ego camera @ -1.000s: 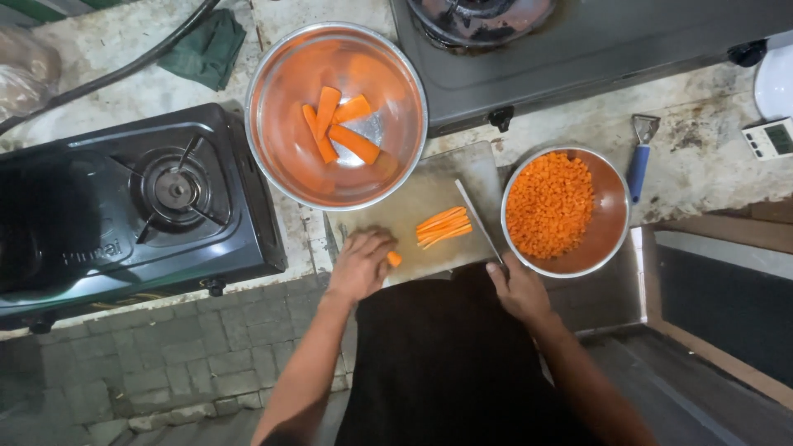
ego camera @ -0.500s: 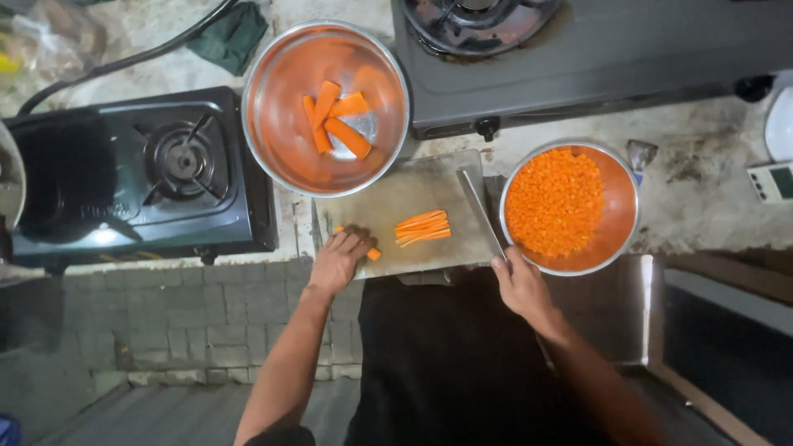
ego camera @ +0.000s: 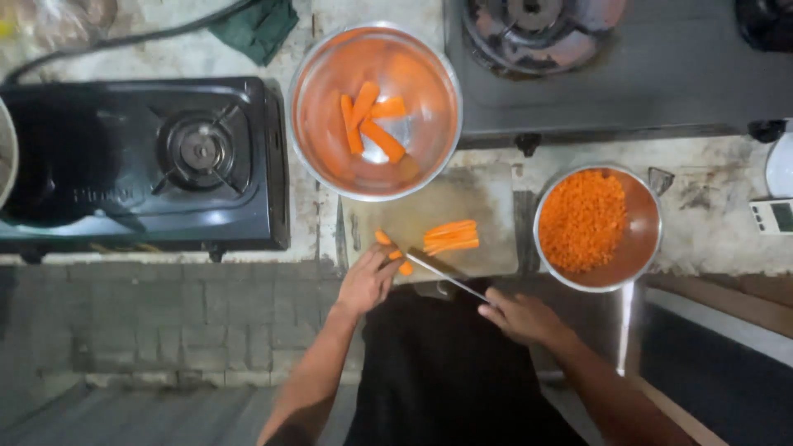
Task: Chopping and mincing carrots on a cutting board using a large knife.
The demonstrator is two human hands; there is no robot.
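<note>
My left hand [ego camera: 368,279] rests on the near edge of the wooden cutting board [ego camera: 479,198], its fingers on a small carrot piece [ego camera: 388,245]. My right hand [ego camera: 520,318] grips the handle of a knife [ego camera: 438,270], whose blade lies flat across the board's front edge with its tip by the left fingers. A small stack of carrot strips [ego camera: 451,235] lies mid-board. Behind the board a steel bowl [ego camera: 314,124] holds a few carrot chunks [ego camera: 369,121]. To the right another steel bowl [ego camera: 648,239] is filled with finely diced carrot [ego camera: 585,220].
A black single-burner gas stove [ego camera: 149,161] stands at the left, with a pale rim at the far left edge. A larger grey stove [ego camera: 628,74] sits at the back right. A green cloth [ego camera: 256,25] lies at the back, a small white digital device [ego camera: 772,216] at the right.
The knife has swung from beside the diced-carrot bowl to lie across the board's front, its tip by my left hand. My right hand moved left. The view shifted.
</note>
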